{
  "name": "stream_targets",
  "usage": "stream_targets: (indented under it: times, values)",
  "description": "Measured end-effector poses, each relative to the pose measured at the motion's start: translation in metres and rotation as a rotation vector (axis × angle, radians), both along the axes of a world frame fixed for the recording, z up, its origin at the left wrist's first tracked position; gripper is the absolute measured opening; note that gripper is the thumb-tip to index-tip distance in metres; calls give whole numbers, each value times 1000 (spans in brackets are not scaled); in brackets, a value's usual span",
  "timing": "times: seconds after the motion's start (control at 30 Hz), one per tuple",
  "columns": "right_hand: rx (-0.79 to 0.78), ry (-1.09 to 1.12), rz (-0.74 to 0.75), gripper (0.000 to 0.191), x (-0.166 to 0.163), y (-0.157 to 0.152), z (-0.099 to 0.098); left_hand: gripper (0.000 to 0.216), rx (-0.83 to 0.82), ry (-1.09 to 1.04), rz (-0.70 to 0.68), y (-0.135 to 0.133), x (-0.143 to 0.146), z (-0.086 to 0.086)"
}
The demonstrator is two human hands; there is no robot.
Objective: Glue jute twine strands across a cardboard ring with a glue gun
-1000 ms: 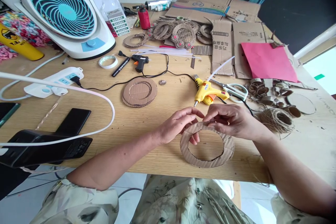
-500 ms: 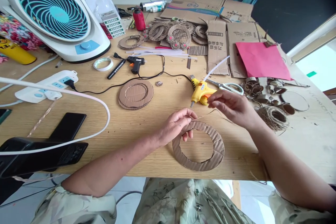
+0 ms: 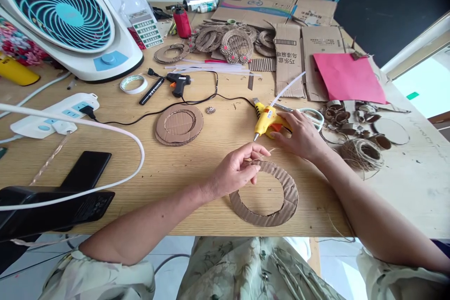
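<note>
A corrugated cardboard ring (image 3: 277, 211) lies flat near the table's front edge. My left hand (image 3: 236, 169) pinches the end of a thin twine strand (image 3: 267, 153) against the ring's upper left rim, fingers closed. My right hand (image 3: 298, 133) rests beyond the ring on the handle of the yellow glue gun (image 3: 266, 121), its fingers curling round it. The gun lies on the table with its nozzle pointing toward me and a white glue stick jutting from its back. A ball of twine (image 3: 361, 154) sits to the right of my right wrist.
A cardboard disc stack (image 3: 179, 124), a black glue gun (image 3: 178, 82), tape roll (image 3: 133, 84) and marker lie mid-table. A fan (image 3: 66, 18) and power strip (image 3: 52, 115) stand left. Scissors (image 3: 312, 115), cardboard rolls (image 3: 348, 119), pink paper (image 3: 348, 78) and flattened boxes (image 3: 291, 51) lie right and behind.
My right hand let go of the twine at the ring and moved away to the yellow glue gun. My left hand stayed pinching the twine on the ring.
</note>
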State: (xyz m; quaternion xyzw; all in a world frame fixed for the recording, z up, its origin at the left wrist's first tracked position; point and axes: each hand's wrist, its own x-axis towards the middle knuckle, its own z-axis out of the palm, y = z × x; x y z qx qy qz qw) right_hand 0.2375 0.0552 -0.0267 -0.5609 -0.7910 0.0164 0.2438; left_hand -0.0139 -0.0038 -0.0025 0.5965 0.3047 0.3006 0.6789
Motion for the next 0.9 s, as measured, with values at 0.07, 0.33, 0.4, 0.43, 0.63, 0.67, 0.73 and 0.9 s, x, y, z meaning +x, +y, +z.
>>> stream_targets:
  times: [0.07, 0.33, 0.4, 0.43, 0.63, 0.67, 0.73, 0.9]
  values:
    - [-3, 22, 9, 52, 0, 2, -1, 25, 12, 13, 12, -1, 1, -1]
    - [23, 246, 16, 45, 9, -7, 26, 22, -36, 58, 50, -4, 2, 4]
    - [77, 255, 44, 45, 9, -13, 36, 23, -55, 63, 61, -5, 2, 6]
    - [103, 251, 60, 45, 9, -15, 40, 24, -68, 63, 64, -5, 2, 7]
    - [274, 162, 167, 48, 4, -23, 50, 32, -100, 94, 76, -5, 1, 8]
    - [299, 145, 176, 47, 3, -24, 50, 32, -94, 102, 83, -4, 1, 8]
    - [340, 120, 188, 48, 3, -24, 49, 33, -78, 119, 91, -4, 1, 8]
    - [387, 57, 189, 50, 2, -26, 49, 31, -21, 120, 85, -4, 0, 7]
